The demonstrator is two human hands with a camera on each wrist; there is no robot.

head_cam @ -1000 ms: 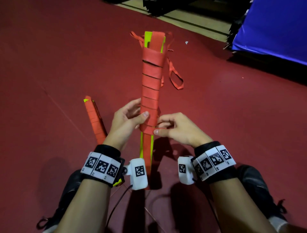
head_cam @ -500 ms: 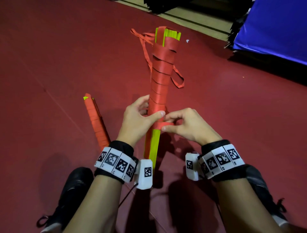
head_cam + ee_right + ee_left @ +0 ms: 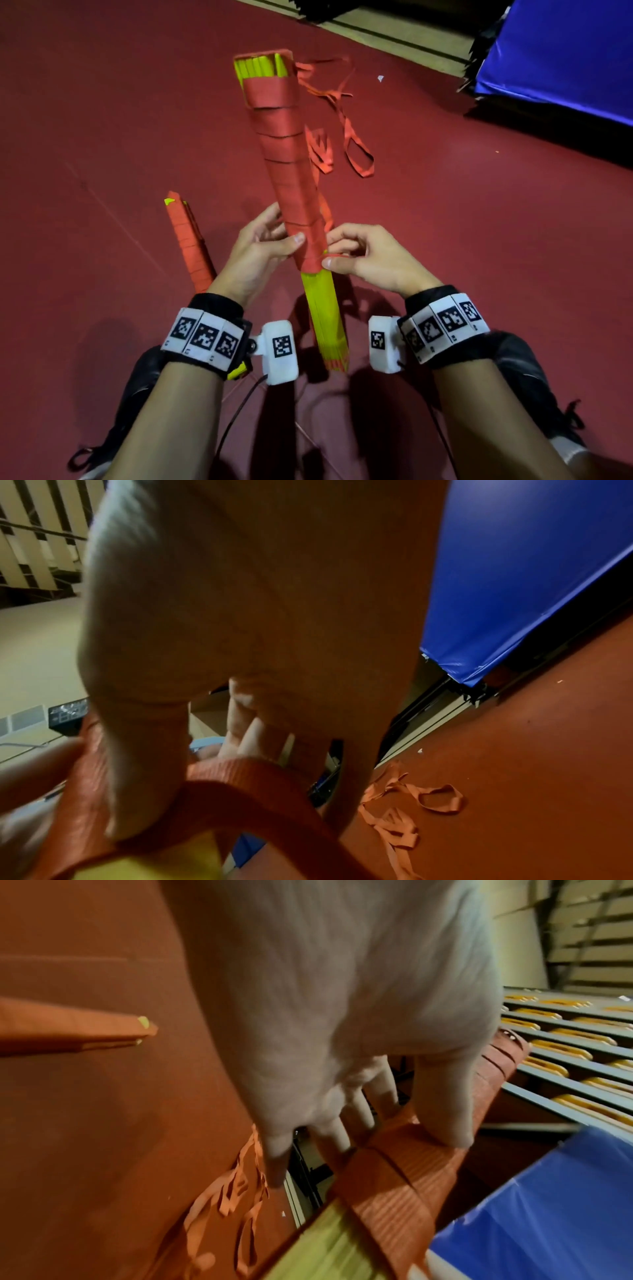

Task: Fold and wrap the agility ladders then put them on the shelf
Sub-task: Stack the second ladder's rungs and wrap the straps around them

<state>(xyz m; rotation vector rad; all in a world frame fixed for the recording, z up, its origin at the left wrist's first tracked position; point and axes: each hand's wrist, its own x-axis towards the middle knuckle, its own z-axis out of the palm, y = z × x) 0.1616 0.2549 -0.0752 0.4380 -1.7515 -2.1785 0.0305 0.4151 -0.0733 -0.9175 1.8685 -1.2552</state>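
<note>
A folded agility ladder bundle (image 3: 291,164) of yellow rungs, wound most of its length in orange strap, stands tilted above the red floor. My left hand (image 3: 263,243) grips the bundle at its lower wrapped part, thumb across the front. My right hand (image 3: 356,253) pinches the orange strap (image 3: 246,783) at the lowest turn of the wrap. Bare yellow rungs (image 3: 325,318) stick out below the hands. The loose strap tail (image 3: 342,116) trails on the floor behind. The left wrist view shows the thumb on the wrapped bundle (image 3: 404,1172). A second, fully wrapped bundle (image 3: 188,243) lies on the floor to the left.
A blue mat (image 3: 561,51) stands at the far right, with a dark stack beside it. A pale wooden floor strip (image 3: 387,31) runs along the back. My shoes (image 3: 534,383) are at both lower corners, and thin cables hang from the wrist cameras.
The bundle has turned and tilted, its top swinging left so the yellow rung ends face me. Both hands moved slightly with it, and more bare yellow shows below them.
</note>
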